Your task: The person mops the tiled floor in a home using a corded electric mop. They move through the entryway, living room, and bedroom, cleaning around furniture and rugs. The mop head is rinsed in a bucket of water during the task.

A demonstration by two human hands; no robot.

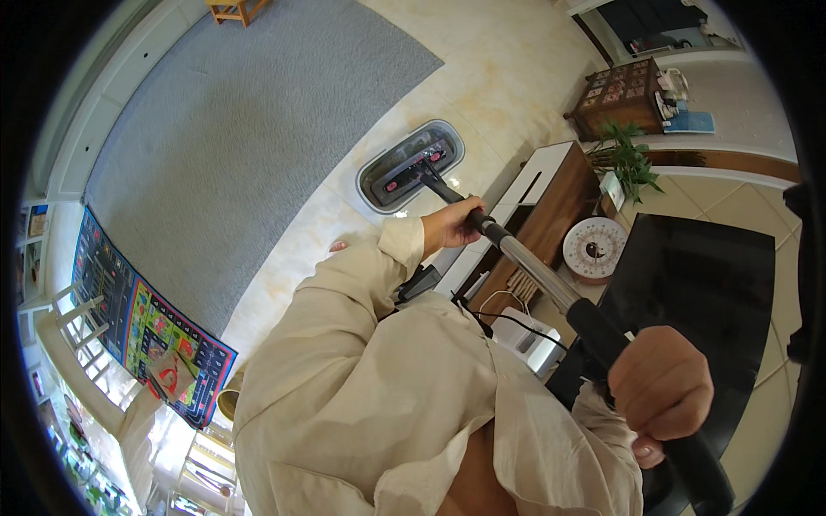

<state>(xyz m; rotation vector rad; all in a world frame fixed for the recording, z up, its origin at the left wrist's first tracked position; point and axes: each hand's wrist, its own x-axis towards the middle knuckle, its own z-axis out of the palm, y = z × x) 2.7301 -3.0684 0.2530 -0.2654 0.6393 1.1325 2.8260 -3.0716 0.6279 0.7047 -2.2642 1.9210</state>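
Bucket (440, 134), one: grey, oval, pale-rimmed, standing on the light marbled floor (503, 56) just beside the grey rug (258, 129); contents, a dark mop head (406, 179) with two pinkish-red fittings, lying lengthwise inside; whether liquid lies beneath it cannot be told. Mop pole (533, 262), one: silver tube with black grips, slanting from the bucket toward the lower right. Low cabinet (551, 185), one: white drawer fronts, wooden top, contents of the drawers hidden. Chest (615, 90), one: dark wood, patterned small drawer fronts, contents likewise hidden. Also noted: a leafy green plant (632, 159), a round white disc (594, 248) with a patterned rim, a large black flat panel (697, 292). Left hand (452, 225): arm stretched ahead in a loose beige sleeve (344, 301), fingers wrapped round the black lower grip of the pole, nearer the bucket. Right hand (661, 387): near the body at the pole's upper end, back of the hand toward the camera, fingers clenched round the black upper grip, thumb partly visible below.
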